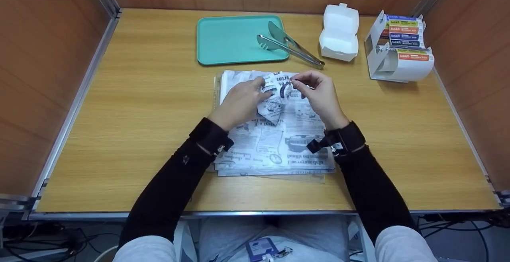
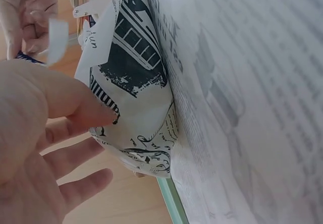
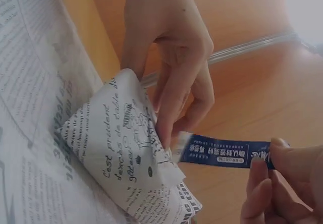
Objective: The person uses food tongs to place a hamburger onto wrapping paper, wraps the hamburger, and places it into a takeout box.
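My left hand [image 1: 241,102] holds a small folded packet of newsprint-patterned wrapping paper [image 1: 272,110] by its sides, over a stack of the same paper sheets [image 1: 275,150]. In the right wrist view, one fingertip presses on the packet's folded edge. Between the thumb and finger of my right hand [image 1: 322,96] is pinched one end of a dark blue sticker label [image 3: 224,153] with white print. The label's free end reaches the packet's edge in that view. Whatever the packet contains is hidden.
Behind the paper lies a green tray [image 1: 231,41], with metal tongs [image 1: 297,49] across its right side. An opened white takeaway box [image 1: 339,43] stands to their right. At the far right is a white dispenser [image 1: 414,65] with rolls of coloured labels.
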Tool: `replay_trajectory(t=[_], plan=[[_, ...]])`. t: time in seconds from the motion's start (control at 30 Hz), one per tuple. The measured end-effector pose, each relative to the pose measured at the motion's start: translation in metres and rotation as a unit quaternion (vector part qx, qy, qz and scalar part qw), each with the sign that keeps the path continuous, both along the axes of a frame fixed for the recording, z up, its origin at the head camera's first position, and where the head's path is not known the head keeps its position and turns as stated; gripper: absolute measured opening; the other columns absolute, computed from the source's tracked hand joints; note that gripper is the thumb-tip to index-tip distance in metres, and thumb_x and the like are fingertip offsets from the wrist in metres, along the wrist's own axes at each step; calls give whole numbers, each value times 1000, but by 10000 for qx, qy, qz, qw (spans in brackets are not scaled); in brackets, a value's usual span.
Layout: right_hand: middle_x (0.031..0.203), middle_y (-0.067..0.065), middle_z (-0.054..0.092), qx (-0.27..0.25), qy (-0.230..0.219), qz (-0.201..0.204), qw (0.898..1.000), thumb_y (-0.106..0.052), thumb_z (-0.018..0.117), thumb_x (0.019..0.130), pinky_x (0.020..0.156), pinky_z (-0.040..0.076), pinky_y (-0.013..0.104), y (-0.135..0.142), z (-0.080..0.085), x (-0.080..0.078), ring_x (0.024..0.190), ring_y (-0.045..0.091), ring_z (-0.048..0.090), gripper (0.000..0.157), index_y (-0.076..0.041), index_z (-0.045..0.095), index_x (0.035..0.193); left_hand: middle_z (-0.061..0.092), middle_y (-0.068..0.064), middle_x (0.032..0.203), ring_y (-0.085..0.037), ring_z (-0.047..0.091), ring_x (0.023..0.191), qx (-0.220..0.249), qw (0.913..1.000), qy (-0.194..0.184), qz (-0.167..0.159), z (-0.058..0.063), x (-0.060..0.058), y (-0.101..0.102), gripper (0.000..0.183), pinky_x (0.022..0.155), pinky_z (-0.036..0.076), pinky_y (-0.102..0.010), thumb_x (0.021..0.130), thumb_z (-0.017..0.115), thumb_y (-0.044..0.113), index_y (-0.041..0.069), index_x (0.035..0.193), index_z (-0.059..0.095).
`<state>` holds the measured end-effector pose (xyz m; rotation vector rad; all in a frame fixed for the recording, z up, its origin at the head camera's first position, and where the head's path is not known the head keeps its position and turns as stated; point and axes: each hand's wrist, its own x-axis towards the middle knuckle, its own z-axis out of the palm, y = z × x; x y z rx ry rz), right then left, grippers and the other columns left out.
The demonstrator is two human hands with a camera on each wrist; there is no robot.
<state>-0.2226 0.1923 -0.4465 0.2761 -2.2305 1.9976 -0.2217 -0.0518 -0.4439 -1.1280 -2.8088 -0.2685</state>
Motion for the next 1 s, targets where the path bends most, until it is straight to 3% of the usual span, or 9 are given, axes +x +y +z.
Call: replay_trajectory(t=[0.07, 0.17, 0.3, 0.43, 0.6, 0.77, 1.0], plan=[[118, 7, 72, 1, -82, -3, 10000, -5, 80, 95, 76, 53, 24, -1, -1, 1, 93, 17, 66, 6, -2, 76, 100, 55, -20, 138, -29, 62, 98, 5, 9999, -107, -27, 1, 0, 0, 62, 92, 57, -38, 87, 87, 7, 11, 145, 66], [119, 7, 69, -30, -76, 40, 10000, -5, 80, 96, 86, 53, 27, -1, 0, 4, 99, 19, 66, 9, -3, 73, 102, 53, -21, 141, -27, 59, 94, -25, 9997, -221, -27, 1, -1, 1, 51, 88, 56, -38, 97, 69, 4, 11, 147, 63], [105, 9, 69, -274, -140, 215, 9993, -2, 79, 95, 83, 54, 29, -2, -3, 7, 95, 21, 65, 18, -4, 67, 108, 55, -19, 139, -27, 58, 91, 87, 9998, -126, 113, -1, 0, 4, 38, 86, 54, -40, 109, 55, 22, 10, 142, 67], [100, 6, 67, -360, -372, 190, 9985, 4, 83, 90, 75, 57, 25, -8, -12, 8, 88, 18, 64, 29, -3, 64, 111, 61, -15, 127, -28, 60, 94, 414, 9987, 167, 245, -6, -1, 9, 33, 84, 54, -42, 108, 64, 28, 9, 132, 75], [107, 6, 65, -115, -413, 9, 9991, 3, 88, 84, 81, 59, 26, -19, -24, 9, 95, 19, 65, 40, -3, 63, 115, 63, -10, 116, -27, 59, 89, 659, 9966, 274, 419, -7, -4, 11, 27, 80, 53, -40, 102, 75, 26, 6, 120, 81], [113, 9, 63, 257, -164, -68, 9995, 7, 87, 83, 82, 58, 26, -24, -35, 9, 100, 21, 66, 43, 1, 62, 117, 65, -8, 114, -28, 64, 89, 616, 9966, 257, 478, -4, -5, 11, 28, 83, 55, -43, 101, 77, 28, 2, 109, 83], [112, 8, 65, 553, -3, -184, 9983, 6, 88, 83, 77, 58, 25, -28, -48, 4, 97, 20, 66, 44, 0, 61, 118, 64, -8, 113, -29, 64, 89, 582, 9966, 172, 549, -2, -5, 12, 28, 83, 55, -42, 101, 76, 27, 0, 106, 82]])
